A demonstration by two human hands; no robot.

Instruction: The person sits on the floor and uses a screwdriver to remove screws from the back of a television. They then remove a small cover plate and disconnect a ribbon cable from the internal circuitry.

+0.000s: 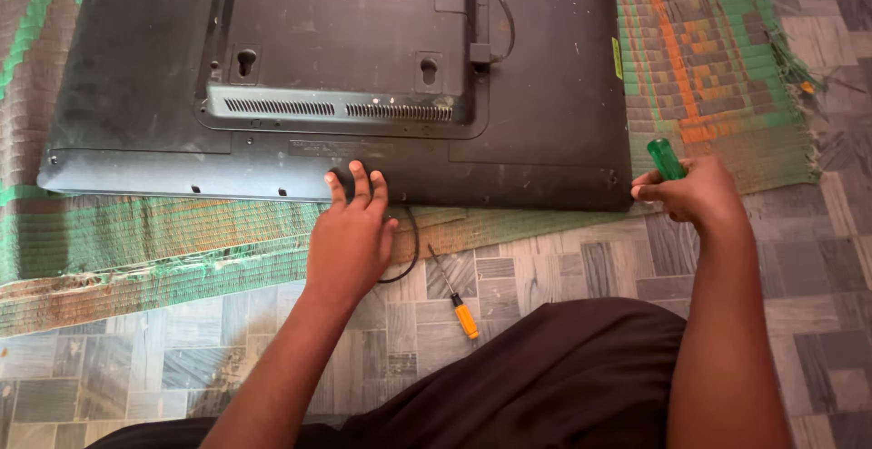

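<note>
My left hand (350,236) lies flat near the middle of the frame, fingers spread loosely and resting on the lower edge of the flat-screen television (345,86). It holds nothing; the fingertips just press on the black back panel, which I judge steadies the set so it does not slide. The television lies face down on a woven green and orange mat (708,59) that fills the upper part of the frame, a soft bed that keeps the screen off the hard tiled floor (545,267).

My right hand (690,195), at the right of the frame, is closed around a screwdriver with a green handle (665,157). The handle end sticks up out of my fist, and the shaft points toward the television's lower right corner, where a small screw seems to sit; the tip itself is hidden behind my fingers, so I cannot tell whether it is seated.

A second screwdriver with an orange handle (459,308) lies on the tiles below centre, between my arms and within easy reach. A thin black cable (409,249) loops out from beneath the television just beside my left hand. My dark clothing (563,376) fills the bottom of the frame.
</note>
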